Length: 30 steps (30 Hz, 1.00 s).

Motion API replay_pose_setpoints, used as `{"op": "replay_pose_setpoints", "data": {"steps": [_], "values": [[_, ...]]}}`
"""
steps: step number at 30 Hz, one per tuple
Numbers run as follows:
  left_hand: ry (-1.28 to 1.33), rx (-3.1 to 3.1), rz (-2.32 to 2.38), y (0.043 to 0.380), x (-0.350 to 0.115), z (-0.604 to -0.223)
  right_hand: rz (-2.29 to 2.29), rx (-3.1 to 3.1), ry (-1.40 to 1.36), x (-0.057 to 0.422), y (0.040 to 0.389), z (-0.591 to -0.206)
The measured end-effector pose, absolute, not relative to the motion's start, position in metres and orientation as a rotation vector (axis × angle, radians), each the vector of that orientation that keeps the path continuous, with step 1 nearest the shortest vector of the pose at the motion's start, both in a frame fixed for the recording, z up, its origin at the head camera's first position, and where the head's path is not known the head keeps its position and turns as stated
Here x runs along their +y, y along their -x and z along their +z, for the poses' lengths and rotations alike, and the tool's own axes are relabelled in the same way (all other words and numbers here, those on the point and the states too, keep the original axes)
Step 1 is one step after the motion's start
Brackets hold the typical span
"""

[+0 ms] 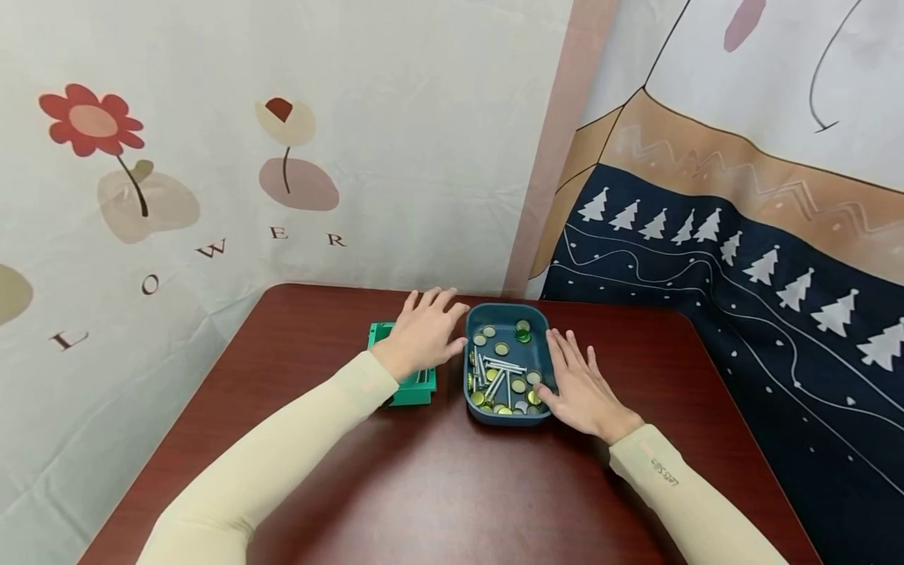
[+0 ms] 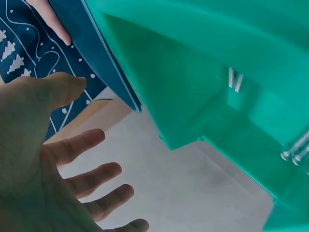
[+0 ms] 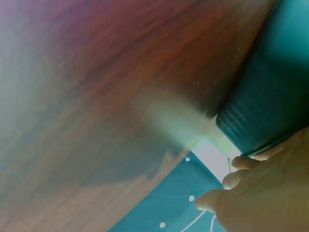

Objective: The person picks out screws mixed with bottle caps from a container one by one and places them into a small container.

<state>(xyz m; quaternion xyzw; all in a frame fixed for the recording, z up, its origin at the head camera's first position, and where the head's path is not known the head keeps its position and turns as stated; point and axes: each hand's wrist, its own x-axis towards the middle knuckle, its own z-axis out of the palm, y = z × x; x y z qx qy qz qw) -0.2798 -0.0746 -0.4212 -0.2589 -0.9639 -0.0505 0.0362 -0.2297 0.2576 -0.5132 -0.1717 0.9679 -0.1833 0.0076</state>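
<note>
A dark blue plastic box (image 1: 507, 420) holds several silver screws (image 1: 504, 366) and several round gold and green caps (image 1: 501, 348). My left hand (image 1: 424, 333) hovers over a green tray (image 1: 412, 396), fingers spread and empty, with the fingertips close to the box's left rim. In the left wrist view a few screws (image 2: 235, 81) lie inside the green tray, part of which the hand and forearm hide in the head view. Along the right side of the box, my right hand (image 1: 582, 388) lies with fingers extended, the fingertips and thumb right at its rim.
The green tray and the box stand side by side on a reddish-brown table (image 1: 452, 486), towards its far edge. Behind the table hangs a pale cloth (image 1: 424, 157) with flower prints, and a dark blue printed cloth (image 1: 706, 298) hangs at the right.
</note>
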Motion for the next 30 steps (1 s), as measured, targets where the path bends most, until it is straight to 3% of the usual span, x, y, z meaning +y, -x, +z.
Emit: {"op": "replay_pose_setpoints", "data": {"steps": [30], "values": [[1.049, -3.043, 0.104, 0.285, 0.005, -0.437, -0.533, 3.045, 0.559, 0.258, 0.229, -0.512]]}}
